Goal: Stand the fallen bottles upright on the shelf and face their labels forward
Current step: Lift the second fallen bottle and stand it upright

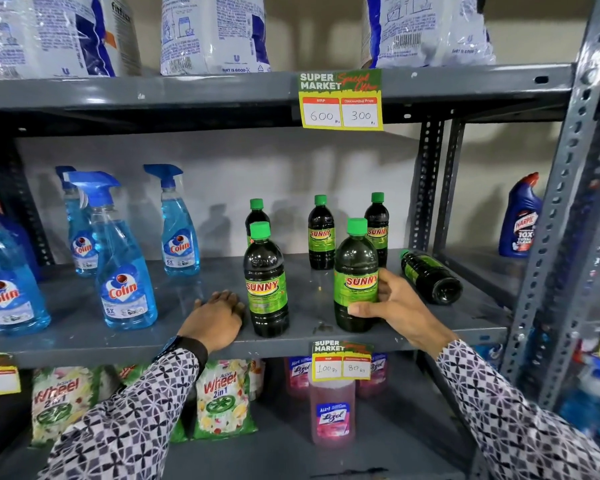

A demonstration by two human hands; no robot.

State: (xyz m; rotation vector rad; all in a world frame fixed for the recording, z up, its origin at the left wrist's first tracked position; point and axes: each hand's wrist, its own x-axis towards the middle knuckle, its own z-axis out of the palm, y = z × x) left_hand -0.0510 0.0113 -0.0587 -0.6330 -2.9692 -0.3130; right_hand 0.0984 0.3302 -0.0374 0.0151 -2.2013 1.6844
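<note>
Grey steel racking in a supermarket's cleaning aisle, w/ the middle shelf (84, 337) carrying blue spray bottles (125, 271) at left and dark green-capped "Sunny" bottles toward the right. Right hand (392, 306) is wrapped around the lower body of the front-right bottle (355, 275), thumb across the foot of the label, fingers behind; bottle stands upright at the shelf's front edge, label facing out. Left hand (219, 315) lies flat, palm down, on the shelf just beside the front-left bottle (265, 282), gripping nothing; that bottle is also upright, label forward. Three more stand behind: two (321, 233) (377, 225) show labels, a third (257, 214) is mostly hidden by the front-left one. One fallen bottle (430, 277) lies on its side at the far right, base toward the camera, cap pointing to the back wall, apart from the hand. Yellow price tags (342, 102) hang on the shelf edges.

Judging by the dark fill near the neck, the bottles look full, so prob. fairly heavy for their size; plastic is rigid enough to take a firm squeeze, smooth where unlabelled. Best hold for the fallen one appears to be mid-body on the label band, then tip it onto its base and twist approx. until the label fronts. Narrow base means it could topple into neighbours if set down carelessly.
</note>
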